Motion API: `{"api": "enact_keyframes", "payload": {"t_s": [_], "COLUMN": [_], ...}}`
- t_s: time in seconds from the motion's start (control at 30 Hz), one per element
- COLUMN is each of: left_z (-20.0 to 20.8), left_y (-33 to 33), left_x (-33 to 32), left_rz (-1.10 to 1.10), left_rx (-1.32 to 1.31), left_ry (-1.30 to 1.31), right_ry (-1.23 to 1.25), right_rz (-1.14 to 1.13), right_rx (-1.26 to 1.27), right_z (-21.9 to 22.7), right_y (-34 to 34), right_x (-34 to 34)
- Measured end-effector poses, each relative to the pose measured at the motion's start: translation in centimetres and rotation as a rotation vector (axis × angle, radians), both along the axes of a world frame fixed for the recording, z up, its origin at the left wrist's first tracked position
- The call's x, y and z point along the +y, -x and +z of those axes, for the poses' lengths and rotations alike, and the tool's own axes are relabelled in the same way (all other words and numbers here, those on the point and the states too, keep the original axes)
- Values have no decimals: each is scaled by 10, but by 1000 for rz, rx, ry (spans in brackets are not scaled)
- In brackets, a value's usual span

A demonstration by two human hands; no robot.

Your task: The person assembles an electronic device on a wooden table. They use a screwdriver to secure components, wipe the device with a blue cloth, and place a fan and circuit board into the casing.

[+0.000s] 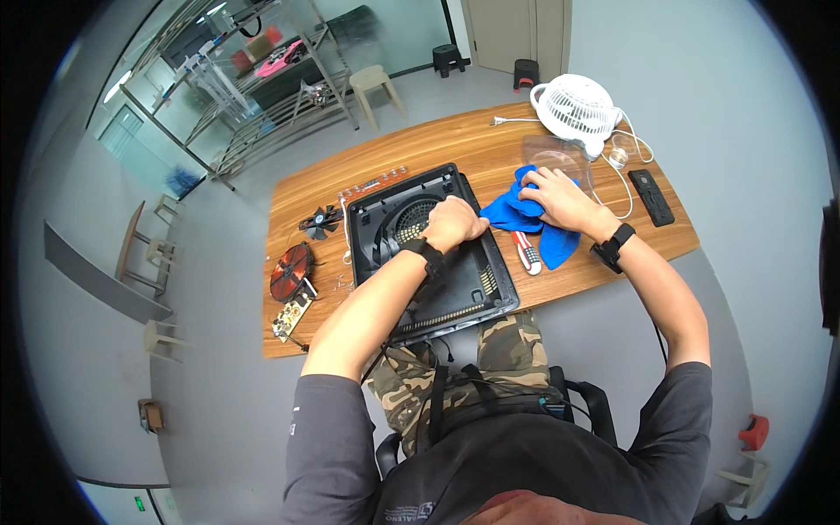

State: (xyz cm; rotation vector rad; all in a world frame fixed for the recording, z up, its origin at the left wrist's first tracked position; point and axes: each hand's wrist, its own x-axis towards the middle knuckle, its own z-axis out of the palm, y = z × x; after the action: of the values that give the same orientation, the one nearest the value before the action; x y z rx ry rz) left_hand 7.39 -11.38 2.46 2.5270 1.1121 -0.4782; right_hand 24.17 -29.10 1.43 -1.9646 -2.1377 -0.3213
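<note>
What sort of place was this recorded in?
Probably a repair workshop or electronics training room: an open black appliance housing lies on a wooden table, with a loose round reddish coil and a bare circuit board beside it.

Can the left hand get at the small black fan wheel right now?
Probably yes. The left hand is at the black housing; the fan wheel lies uncovered on the table beyond the housing's left edge, so the hand need only cross over.

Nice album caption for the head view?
Left hand at a black housing, right hand on blue cloth, wooden table beneath.
</note>
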Motion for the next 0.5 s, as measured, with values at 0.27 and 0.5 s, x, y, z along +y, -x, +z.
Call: {"api": "enact_keyframes", "payload": {"t_s": [0.27,0.5], "left_z": [96,147], "left_y": [56,141], "left_x": [42,76], "left_rz": [-16,131], "left_rx": [-228,-521], "left_ry": [107,322], "right_ry": [10,-80], "right_rz": [-3,-42], "right_rx": [26,128], "right_z": [-13,13], "right_y": [-4,0], "right_x": [0,10]}}
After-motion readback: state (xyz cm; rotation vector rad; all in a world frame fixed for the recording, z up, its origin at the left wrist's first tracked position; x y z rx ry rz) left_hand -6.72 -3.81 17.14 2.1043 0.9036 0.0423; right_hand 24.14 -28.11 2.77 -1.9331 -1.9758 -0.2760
